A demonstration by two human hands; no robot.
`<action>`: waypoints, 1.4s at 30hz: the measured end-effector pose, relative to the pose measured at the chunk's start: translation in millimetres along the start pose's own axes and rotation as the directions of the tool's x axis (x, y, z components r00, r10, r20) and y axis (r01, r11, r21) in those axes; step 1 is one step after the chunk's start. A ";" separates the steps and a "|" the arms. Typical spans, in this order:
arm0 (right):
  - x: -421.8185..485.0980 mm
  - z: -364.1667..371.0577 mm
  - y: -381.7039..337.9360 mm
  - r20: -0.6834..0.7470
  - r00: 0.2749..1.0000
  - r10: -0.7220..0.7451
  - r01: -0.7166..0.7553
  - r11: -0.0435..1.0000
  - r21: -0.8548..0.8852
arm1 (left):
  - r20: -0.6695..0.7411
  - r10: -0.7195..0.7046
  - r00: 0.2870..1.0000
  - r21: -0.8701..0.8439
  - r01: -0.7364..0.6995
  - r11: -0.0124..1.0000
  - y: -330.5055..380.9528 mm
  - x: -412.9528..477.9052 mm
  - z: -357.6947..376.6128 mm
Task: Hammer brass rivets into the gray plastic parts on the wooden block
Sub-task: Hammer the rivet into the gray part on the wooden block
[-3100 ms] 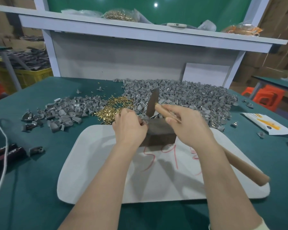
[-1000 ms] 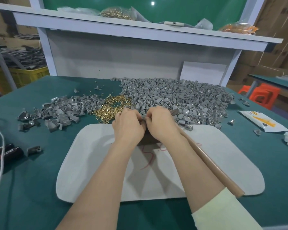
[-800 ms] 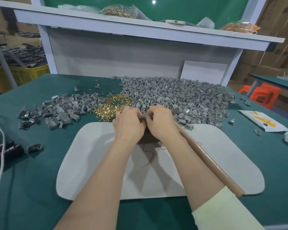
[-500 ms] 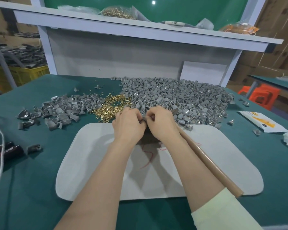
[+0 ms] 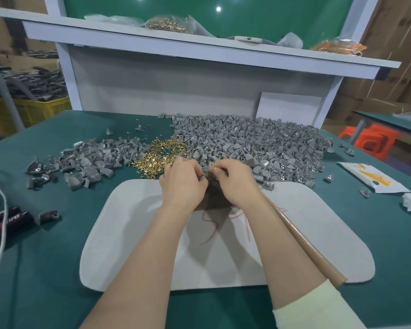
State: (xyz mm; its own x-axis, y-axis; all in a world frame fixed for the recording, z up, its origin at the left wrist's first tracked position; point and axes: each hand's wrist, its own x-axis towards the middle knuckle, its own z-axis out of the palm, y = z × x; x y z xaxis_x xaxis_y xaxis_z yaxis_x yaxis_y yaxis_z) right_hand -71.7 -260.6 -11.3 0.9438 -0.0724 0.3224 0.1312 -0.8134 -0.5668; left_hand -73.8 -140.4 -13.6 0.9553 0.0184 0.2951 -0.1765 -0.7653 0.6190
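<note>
Your left hand (image 5: 183,184) and right hand (image 5: 235,184) crowd the wooden block (image 5: 215,199) at frame centre. The hammer handle (image 5: 306,245) slants across the white mat (image 5: 133,233) toward lower right, barring that side; the mat's left half lies open. Behind, gray parts (image 5: 259,143) and brass rivets (image 5: 161,155) leave, it seems, no gap on the tabletop (image 5: 45,269).

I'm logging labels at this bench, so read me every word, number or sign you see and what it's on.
"TAPER", blurred and uncertain, on the black handles.
Red scribble on the white mat: partly covered, unreadable.
White packet: print too small.
</note>
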 end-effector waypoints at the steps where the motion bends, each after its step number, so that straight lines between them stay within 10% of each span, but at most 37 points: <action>1: -0.1 -0.1 0.4 -0.014 1.000 0.001 -0.001 1.000 0.026 | -0.001 0.001 1.000 0.002 -0.001 1.000 0.1 0.3 -0.4; 28: 3.2 8.9 3.1 -0.039 0.984 -0.175 0.171 0.981 -0.088 | 0.008 0.013 1.000 0.004 -0.013 1.000 -1.3 1.8 0.5; 42: 7.0 2.9 2.9 0.022 1.000 -0.010 0.009 1.000 0.023 | 0.001 0.005 1.000 0.013 -0.005 1.000 -1.5 1.8 2.5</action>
State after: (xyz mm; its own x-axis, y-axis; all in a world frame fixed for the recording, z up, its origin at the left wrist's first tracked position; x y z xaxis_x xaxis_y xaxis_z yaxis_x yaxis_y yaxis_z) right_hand -63.8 -261.8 -12.9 0.9489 -0.0519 0.3113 0.1468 -0.8007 -0.5808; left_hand -71.2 -140.8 -15.8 0.9547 0.0135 0.2973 -0.1783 -0.7738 0.6078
